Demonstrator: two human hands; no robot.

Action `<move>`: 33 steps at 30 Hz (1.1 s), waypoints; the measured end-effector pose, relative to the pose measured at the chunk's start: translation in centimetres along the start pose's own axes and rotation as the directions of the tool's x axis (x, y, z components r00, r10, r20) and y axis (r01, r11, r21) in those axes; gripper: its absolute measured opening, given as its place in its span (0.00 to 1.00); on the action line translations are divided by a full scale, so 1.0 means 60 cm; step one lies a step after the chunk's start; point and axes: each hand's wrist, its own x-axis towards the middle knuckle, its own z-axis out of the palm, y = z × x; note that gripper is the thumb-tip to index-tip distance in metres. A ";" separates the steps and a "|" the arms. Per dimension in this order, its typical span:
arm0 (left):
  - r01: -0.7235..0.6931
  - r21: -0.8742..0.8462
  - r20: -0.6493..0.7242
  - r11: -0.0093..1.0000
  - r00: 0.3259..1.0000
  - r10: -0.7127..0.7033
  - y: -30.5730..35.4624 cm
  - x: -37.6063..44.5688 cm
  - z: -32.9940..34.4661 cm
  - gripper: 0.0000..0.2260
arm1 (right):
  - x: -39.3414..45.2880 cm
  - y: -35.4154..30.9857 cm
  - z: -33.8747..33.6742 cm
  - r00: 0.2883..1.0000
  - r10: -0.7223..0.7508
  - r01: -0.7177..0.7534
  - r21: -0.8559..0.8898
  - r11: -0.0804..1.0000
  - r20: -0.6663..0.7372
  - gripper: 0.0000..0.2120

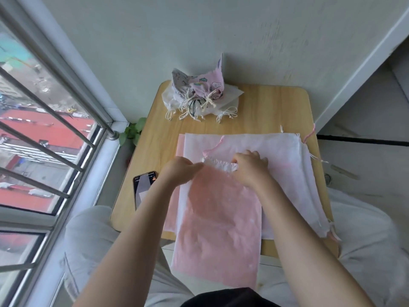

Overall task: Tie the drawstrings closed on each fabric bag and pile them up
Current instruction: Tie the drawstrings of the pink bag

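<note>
Pink drawstring bag [218, 229] lies frame centre, hanging over near table edge, atop flat white bags [276, 149]. Left hand [180, 171] and right hand [251, 167] pinch its gathered white mouth [220, 166] from both sides, fingers curled. Tied bag pile [199, 94] upper centre on wooden table [265, 111]. Phone [143, 187] left of centre.

top bag [218, 229] pink | lower bags [276, 149] white | table [265, 107] light wood
</note>
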 end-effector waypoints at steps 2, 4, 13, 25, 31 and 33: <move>0.025 -0.051 -0.040 0.998 0.999 -0.027 0.012 0.007 0.005 0.21 | -0.007 -0.010 0.003 0.999 -0.026 0.025 -0.025 0.999 -0.046 0.10; 0.035 -0.104 -0.083 0.994 0.996 -0.043 0.023 0.014 0.008 0.21 | -0.010 -0.018 0.006 0.994 -0.066 0.066 -0.002 0.998 -0.086 0.09; -0.023 -0.658 -0.255 0.753 0.947 -0.194 0.014 0.021 0.002 0.09 | -0.007 -0.009 0.016 0.970 -0.139 0.174 0.174 0.969 -0.199 0.08; 0.035 -0.931 -0.165 0.363 0.848 -0.504 -0.031 0.013 -0.001 0.11 | -0.010 0.040 0.003 0.927 0.296 -0.048 0.713 0.700 -0.229 0.21; 0.087 -0.965 -0.063 0.247 0.839 -0.541 -0.043 0.004 0.024 0.09 | -0.020 0.022 -0.011 0.938 0.312 -0.086 0.974 -0.209 0.150 0.10; 0.081 -0.967 -0.043 0.241 0.882 -0.469 -0.040 0.001 0.032 0.10 | -0.021 0.010 -0.013 0.953 0.171 -0.138 0.861 -0.490 0.250 0.08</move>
